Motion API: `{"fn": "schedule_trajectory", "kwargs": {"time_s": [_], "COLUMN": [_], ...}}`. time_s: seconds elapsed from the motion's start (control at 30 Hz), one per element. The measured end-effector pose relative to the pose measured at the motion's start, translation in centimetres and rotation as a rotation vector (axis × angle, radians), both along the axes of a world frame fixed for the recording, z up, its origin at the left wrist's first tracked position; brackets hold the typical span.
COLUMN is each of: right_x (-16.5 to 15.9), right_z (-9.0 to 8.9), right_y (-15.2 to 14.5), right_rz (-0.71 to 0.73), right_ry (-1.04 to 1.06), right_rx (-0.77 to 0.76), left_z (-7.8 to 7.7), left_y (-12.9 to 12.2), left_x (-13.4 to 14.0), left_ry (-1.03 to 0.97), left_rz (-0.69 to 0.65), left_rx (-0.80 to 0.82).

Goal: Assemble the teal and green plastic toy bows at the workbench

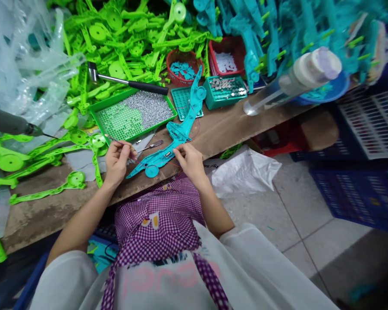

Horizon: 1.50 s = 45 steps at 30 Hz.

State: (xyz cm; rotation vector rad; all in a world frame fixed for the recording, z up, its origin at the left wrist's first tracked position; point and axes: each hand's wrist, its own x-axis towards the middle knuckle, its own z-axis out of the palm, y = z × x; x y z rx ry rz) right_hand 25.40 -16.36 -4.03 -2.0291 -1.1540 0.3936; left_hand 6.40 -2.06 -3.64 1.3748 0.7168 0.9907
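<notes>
A long turquoise plastic part [181,131], with round discs along it and a hollow inner side facing up, lies across the bench edge. Thin reddish wires run over and beside it. My right hand [190,161] is closed, fingertips pinching at the part's near edge beside a small metal piece. My left hand [118,161] is closed around a thin, pencil-like tool [111,138] whose end pokes out up and left; its exact kind is unclear. Between the hands, a slim metal tool [152,145] with a broader end rests close to the left fingers.
Behind lie a green tray [98,120] of small metal pieces, a hammer [129,82], red baskets [177,82] and a teal box [221,103]. A power screwdriver [16,122] juts in from the left. Green parts [116,26] heap up behind; a clear bottle [278,90] stands right.
</notes>
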Motion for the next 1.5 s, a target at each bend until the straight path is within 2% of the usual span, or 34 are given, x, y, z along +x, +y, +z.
{"fn": "schedule_trajectory", "kwargs": {"time_s": [0.53,1.03,1.13,1.27,1.37,1.5], "right_x": [0.4,0.2,0.6,2.5,4.0,4.5], "right_z": [-0.2,0.0,0.0,-0.6,-1.4,-2.0], "right_y": [0.4,0.2,-0.4,-2.0,-3.3,-4.0], "right_rz": [0.039,0.037,-0.019,-0.234,-0.328,-0.337], "right_ry": [0.082,0.16,0.213,0.281,0.265,0.222], "right_rx": [0.016,0.12,0.201,0.307,0.272,0.208], "left_z": [-0.2,0.2,0.2,0.0,0.0,0.2], "left_y": [0.1,0.0,0.2,0.5,0.9,1.5], "left_x": [0.1,0.1,0.0,-0.1,-0.2,-0.1], "left_ry": [0.04,0.091,0.094,0.054,0.002,-0.037], "left_rz": [-0.013,0.014,0.031,0.073,0.097,0.175], "left_rx": [-0.013,-0.044,-0.039,-0.049,-0.063,-0.046]}}
